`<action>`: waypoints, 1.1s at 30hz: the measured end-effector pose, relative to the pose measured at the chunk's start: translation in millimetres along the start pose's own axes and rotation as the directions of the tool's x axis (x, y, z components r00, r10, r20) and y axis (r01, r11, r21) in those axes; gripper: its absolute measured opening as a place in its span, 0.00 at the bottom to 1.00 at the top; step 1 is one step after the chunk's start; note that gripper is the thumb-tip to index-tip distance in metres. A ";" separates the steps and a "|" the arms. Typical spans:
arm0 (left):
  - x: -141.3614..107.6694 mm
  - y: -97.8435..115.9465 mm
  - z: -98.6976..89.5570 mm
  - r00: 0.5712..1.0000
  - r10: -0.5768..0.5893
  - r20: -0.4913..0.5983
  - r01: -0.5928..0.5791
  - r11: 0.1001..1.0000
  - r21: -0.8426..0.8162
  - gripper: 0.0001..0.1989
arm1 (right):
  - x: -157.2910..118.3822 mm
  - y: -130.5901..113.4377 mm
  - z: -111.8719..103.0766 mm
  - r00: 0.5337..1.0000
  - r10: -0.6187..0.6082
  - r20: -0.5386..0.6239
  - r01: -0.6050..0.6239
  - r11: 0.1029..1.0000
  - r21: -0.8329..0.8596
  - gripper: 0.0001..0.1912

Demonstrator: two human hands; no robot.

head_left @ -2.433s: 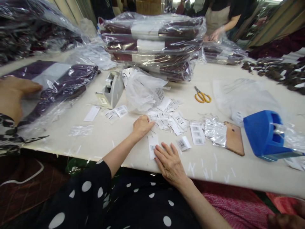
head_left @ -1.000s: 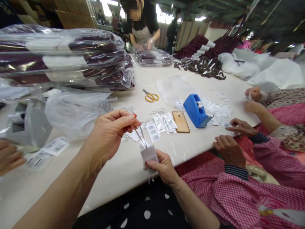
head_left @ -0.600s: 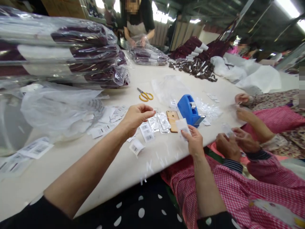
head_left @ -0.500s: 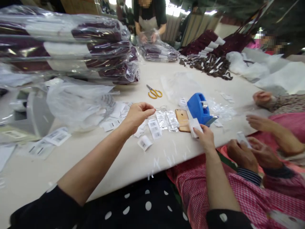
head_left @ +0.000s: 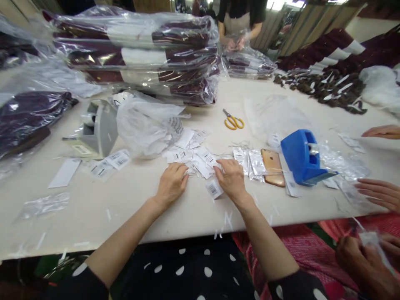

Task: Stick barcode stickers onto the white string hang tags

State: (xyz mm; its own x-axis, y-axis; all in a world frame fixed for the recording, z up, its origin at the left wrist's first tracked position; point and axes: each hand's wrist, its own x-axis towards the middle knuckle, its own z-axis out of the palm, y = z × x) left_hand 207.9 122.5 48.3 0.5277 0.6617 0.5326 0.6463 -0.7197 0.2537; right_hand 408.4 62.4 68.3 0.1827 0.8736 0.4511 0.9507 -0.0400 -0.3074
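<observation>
My left hand (head_left: 172, 184) rests on the table, its fingers curled together at the near left edge of a loose pile of white barcode tags (head_left: 179, 156) with thin strings. What its fingertips pinch, if anything, is too small to make out. My right hand (head_left: 231, 180) is at the right side of the pile, thumb and fingers closed on the end of a white paper tag (head_left: 206, 156). A folded barcode tag (head_left: 214, 188) stands just below that hand. Small silvery packets (head_left: 257, 162) and a gold phone (head_left: 272, 167) lie to its right.
A blue tape dispenser (head_left: 298, 154) stands right, a grey one (head_left: 99, 129) left. Yellow-handled scissors (head_left: 233, 121) lie beyond the tags. Bagged maroon garments (head_left: 137, 58) are stacked at back left. Co-workers' hands (head_left: 379, 193) are at the right edge; another person (head_left: 240, 25) works opposite.
My right hand has left the folded white paper beside the phone and moved left to the tags. My left hand has lowered to the table by the pile. The view has turned left.
</observation>
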 end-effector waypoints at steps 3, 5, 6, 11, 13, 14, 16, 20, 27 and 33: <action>-2.6 2.7 9.3 0.998 0.061 -0.005 -0.061 0.996 0.059 0.09 | 24.2 -6.1 7.3 0.983 0.025 0.182 0.011 0.982 -0.191 0.13; -4.4 2.2 12.6 0.997 0.073 0.007 -0.073 0.994 0.080 0.08 | 31.9 -6.4 11.5 0.965 0.039 0.258 0.031 0.965 -0.262 0.14; -5.3 1.7 13.5 0.997 0.074 0.014 -0.075 0.994 0.083 0.08 | 33.7 -6.2 13.1 0.960 0.035 0.278 0.048 0.957 -0.285 0.14; -7.4 0.7 13.3 0.997 0.074 0.020 -0.075 0.995 0.062 0.06 | 35.0 -9.2 14.0 0.941 -0.040 0.336 0.163 0.924 -0.347 0.14; -7.2 0.6 13.1 0.997 0.075 0.012 -0.075 0.996 0.046 0.06 | 36.0 -12.2 12.6 0.929 -0.061 0.365 0.201 0.912 -0.358 0.12; -7.0 0.5 13.1 0.997 0.075 0.007 -0.075 0.996 0.038 0.06 | 36.8 -13.5 12.0 0.923 -0.071 0.379 0.217 0.908 -0.359 0.12; -7.1 -0.2 13.4 0.997 0.072 -0.007 -0.072 0.997 0.022 0.06 | 38.5 -14.8 11.3 0.913 -0.090 0.398 0.244 0.902 -0.355 0.11; -9.4 -2.4 13.8 0.996 0.060 -0.065 -0.062 0.998 -0.029 0.06 | 41.0 -9.3 11.0 0.915 -0.117 0.386 0.258 0.906 -0.336 0.11; 7.1 -0.3 -2.4 0.982 -0.056 -0.182 0.023 0.983 -0.180 0.06 | 36.0 12.6 1.2 0.971 -0.094 0.222 0.153 0.952 -0.265 0.14; 72.4 12.1 -26.3 0.957 -0.284 -0.068 0.215 0.843 -0.492 0.22 | 28.2 16.0 -8.2 0.996 -0.067 -0.052 0.083 0.914 0.397 0.14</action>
State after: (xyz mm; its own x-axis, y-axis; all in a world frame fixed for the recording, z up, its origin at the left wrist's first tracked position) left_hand 239.4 156.2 111.1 0.2841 0.8228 0.4922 0.3872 -0.5681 0.7262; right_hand 430.8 82.4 83.0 0.1311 0.8476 0.5142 0.7845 0.2285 -0.5766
